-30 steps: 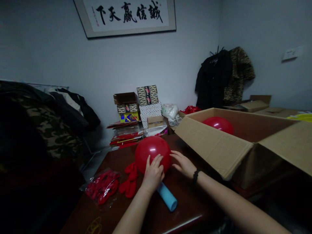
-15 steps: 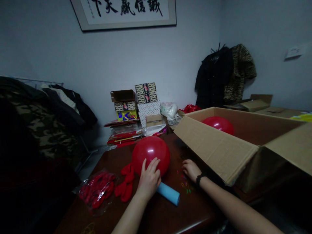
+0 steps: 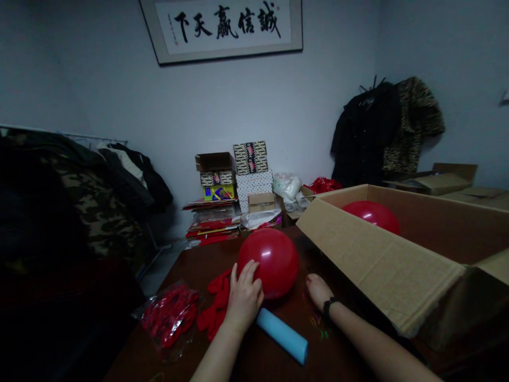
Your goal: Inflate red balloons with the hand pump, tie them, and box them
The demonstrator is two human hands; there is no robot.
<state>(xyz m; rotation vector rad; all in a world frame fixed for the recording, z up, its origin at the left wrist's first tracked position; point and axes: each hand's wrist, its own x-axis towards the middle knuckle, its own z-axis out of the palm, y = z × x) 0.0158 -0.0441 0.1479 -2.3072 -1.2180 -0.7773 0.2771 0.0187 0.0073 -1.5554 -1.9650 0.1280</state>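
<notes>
1. Head view, changes: the right grip has left the side of the red balloon, where it was a second ago, and is now low over the desk; the left grip has stayed at the balloon.
2. Head view, left grip: its fingers are apart, laid against the near left side of the balloon without closing around it. The balloon is on the desk, just beyond this grip and to its right.
3. Head view, right grip: its fingers are bent down toward the desk, apart from the balloon and to its right. Whether they pinch anything I cannot tell. A dark wristband circles the wrist behind it.
4. Head view, around the left grip: a blue cylinder lies just to its right and nearer the camera. To its left is a folded red piece, and farther left a clear bag with red contents.
5. Head view, around the right grip: small coloured bands lie close by on its near side. To its right stands an open cardboard box, with a second red balloon inside, beyond this grip.
</notes>
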